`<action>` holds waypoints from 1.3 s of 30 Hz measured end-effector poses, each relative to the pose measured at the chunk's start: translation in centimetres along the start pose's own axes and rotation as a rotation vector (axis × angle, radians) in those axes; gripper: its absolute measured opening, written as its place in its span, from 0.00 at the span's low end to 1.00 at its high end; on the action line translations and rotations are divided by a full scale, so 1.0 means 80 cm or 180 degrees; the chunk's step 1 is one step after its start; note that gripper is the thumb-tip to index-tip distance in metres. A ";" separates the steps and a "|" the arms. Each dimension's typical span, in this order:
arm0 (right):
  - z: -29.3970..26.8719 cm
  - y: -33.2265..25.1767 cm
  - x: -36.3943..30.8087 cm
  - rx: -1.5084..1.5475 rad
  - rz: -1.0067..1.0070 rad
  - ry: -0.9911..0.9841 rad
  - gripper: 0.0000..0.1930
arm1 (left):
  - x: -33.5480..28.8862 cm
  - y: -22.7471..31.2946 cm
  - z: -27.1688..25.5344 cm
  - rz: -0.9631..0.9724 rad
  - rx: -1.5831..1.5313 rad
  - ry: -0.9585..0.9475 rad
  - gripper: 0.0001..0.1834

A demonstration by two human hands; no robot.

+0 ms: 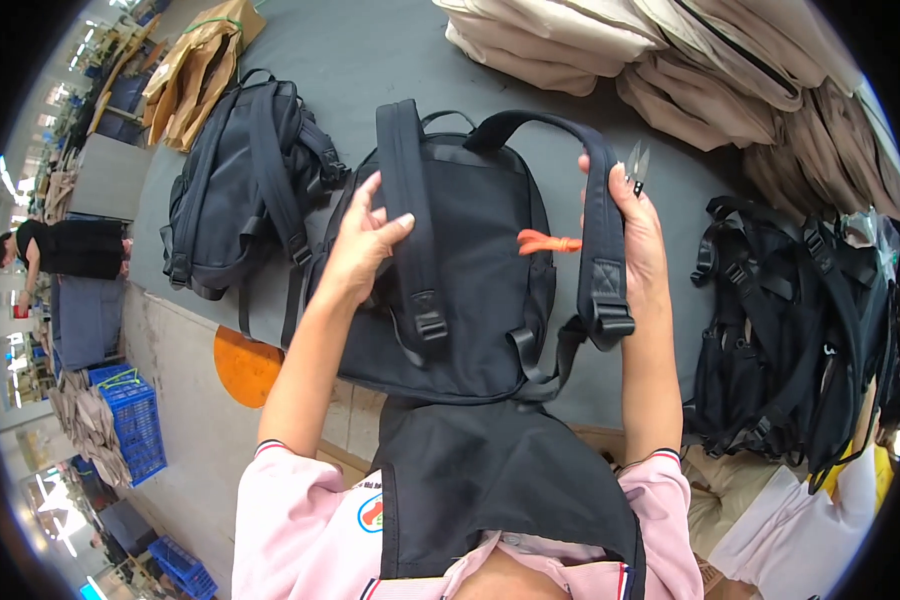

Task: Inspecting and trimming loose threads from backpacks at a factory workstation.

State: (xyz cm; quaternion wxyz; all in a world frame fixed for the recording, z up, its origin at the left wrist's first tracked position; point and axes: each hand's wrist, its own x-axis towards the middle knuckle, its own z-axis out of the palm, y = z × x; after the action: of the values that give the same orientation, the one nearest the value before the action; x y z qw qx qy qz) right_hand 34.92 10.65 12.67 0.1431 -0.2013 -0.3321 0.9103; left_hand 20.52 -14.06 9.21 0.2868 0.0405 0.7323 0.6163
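Note:
A black backpack lies in front of me, its strap side up. My right hand is wrapped round its right shoulder strap, thumb on the edge and fingertips showing on the other side. The same hand also keeps a pair of thread snips, blades pointing away from me. An orange ribbon loop sticks out from behind that strap; where it is fastened is hidden. My left hand is at the left shoulder strap, fingers apart and thumb lying across it.
Another black backpack lies on the grey table at left. More black backpacks are heaped at right. Beige fabric pieces pile up at far right. A brown paper bag, an orange round stool and a blue crate are leftward; a person stands beyond.

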 end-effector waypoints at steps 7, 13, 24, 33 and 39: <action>0.025 -0.014 0.005 0.0132 0.0018 0.0388 0.18 | -0.014 0.103 -0.077 0.0043 -0.1598 -0.0862 0.33; 0.054 -0.021 0.008 -0.0212 -0.0043 0.0115 0.18 | -0.013 0.120 -0.089 -0.0008 -0.1341 -0.1090 0.30; 0.041 0.038 -0.102 -0.4459 -0.0948 0.1000 0.21 | 0.024 0.053 -0.132 0.0692 0.1245 -0.0620 0.32; -0.077 0.187 -0.037 -0.3699 0.0170 0.1961 0.36 | 0.093 -0.136 -0.112 0.0936 0.2014 0.0099 0.46; -0.063 0.140 -0.050 -0.2947 -0.0025 0.2131 0.32 | 0.090 -0.054 -0.114 -0.1035 0.0077 -0.1431 0.25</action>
State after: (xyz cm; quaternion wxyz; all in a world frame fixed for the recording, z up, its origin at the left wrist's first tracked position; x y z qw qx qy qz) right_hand 39.29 3.52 2.81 0.1408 -0.5192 -0.6337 0.5560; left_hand 11.53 -20.14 3.23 0.5367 0.0616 0.6545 0.5289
